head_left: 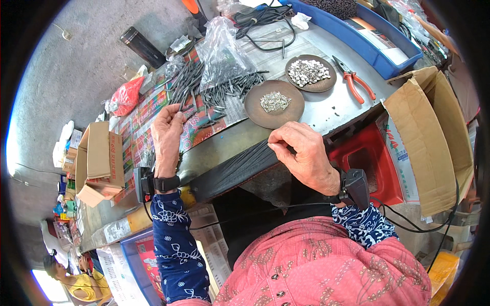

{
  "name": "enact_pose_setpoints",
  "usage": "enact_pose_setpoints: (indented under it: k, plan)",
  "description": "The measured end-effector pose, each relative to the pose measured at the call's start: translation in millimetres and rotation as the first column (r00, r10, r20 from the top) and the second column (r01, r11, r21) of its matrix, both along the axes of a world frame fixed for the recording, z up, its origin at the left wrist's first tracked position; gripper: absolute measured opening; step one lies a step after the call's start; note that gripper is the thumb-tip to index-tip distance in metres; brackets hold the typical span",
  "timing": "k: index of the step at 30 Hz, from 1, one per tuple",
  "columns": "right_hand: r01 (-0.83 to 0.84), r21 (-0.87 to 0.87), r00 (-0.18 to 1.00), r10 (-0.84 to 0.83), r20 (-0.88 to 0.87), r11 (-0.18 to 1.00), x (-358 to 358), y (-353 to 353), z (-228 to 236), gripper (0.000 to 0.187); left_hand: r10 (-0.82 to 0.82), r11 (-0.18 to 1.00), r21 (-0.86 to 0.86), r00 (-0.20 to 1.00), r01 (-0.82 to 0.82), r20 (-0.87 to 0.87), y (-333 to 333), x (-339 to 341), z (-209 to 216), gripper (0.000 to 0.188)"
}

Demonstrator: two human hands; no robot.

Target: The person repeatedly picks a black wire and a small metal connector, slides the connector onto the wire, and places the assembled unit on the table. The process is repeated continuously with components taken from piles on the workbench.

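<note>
My left hand [167,133] is over the left side of the worktable, thumb and fingers pinched beside a pile of thin black strips [188,81]. Whatever is between those fingertips is too small to make out. Near the table's front edge my right hand [302,154] is closed, thumb against forefinger, just below a round brown dish [255,113]; I cannot tell what it pinches. Small silvery metal pieces [275,102] lie heaped in that dish. Behind it to the right, a second brown dish [326,87] holds small whitish and silver pieces [308,72].
A see-through plastic bag [224,56] rests on the black strips. Red-handled pliers [353,81] lie right of the dishes, below a blue tray [352,35]. Cardboard boxes stand left [104,158] and right [429,143]. A red stool [375,166] is under the table edge.
</note>
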State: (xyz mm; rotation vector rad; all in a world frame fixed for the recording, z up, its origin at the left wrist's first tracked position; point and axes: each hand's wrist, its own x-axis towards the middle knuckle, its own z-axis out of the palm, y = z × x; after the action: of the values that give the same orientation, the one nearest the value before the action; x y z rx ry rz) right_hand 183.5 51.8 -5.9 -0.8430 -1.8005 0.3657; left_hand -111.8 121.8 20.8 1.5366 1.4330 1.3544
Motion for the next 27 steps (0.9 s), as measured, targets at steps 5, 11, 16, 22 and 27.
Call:
enact_pose_setpoints:
  k: [5,11,16,22,27]
  plan:
    - [-0.007,0.002,1.000,0.008,-0.009,1.000,-2,0,1,0.012,-0.008,0.999,0.043,0.990,0.002,0.144,-6,1,2,0.016]
    - [-0.042,0.017,0.998,0.043,-0.047,0.999,-8,3,6,0.011,-0.005,0.999,0.044,0.977,-0.005,0.213,-20,0,2,0.015]
    - [-0.097,0.089,0.994,0.101,-0.036,0.991,-24,6,14,0.011,-0.073,0.997,0.019,0.931,0.071,0.357,-37,9,6,0.015]
    - [-0.126,0.112,0.992,0.128,-0.014,0.986,-57,14,17,0.013,-0.148,0.983,-0.030,0.869,0.184,0.472,-62,38,9,0.017]
    - [-0.178,0.026,0.972,0.172,0.163,0.984,-63,19,6,0.010,-0.234,0.960,-0.009,0.818,0.280,0.526,-77,49,8,0.018]
